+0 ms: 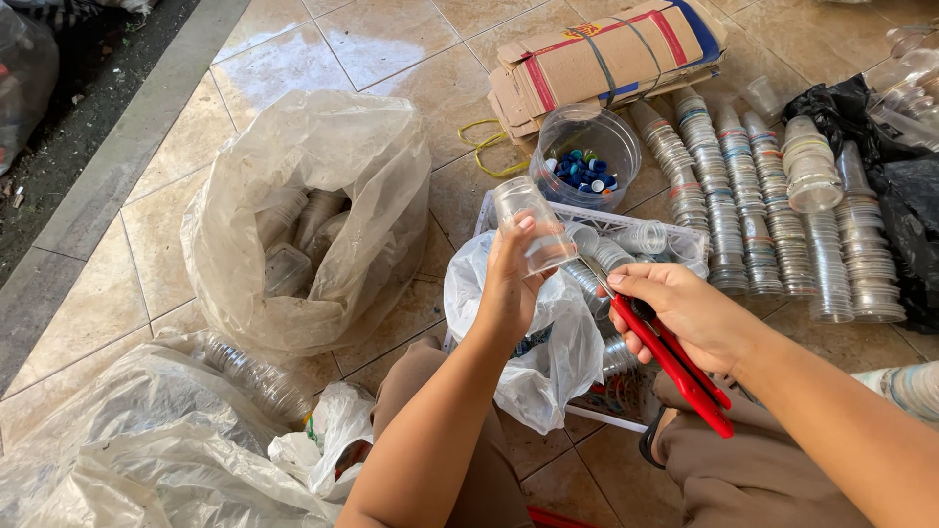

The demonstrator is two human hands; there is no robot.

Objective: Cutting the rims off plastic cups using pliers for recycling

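My left hand [509, 284] holds up a clear plastic cup [533, 223], tilted with its mouth toward the upper left. My right hand [680, 313] grips red-handled cutters [685, 376], whose metal tip [597, 277] sits just beside the cup's lower edge. Both hands hover over a white plastic basket [626, 220] that holds clear cups and a white plastic bag [558, 352].
A clear tub [587, 147] of blue bottle caps stands behind the basket. Long stacks of clear cups [743, 205] lie to the right, folded cardboard [606, 59] behind. Large clear bags [313, 215] of cups sit on the tiled floor at left, with black bags [910, 205] at far right.
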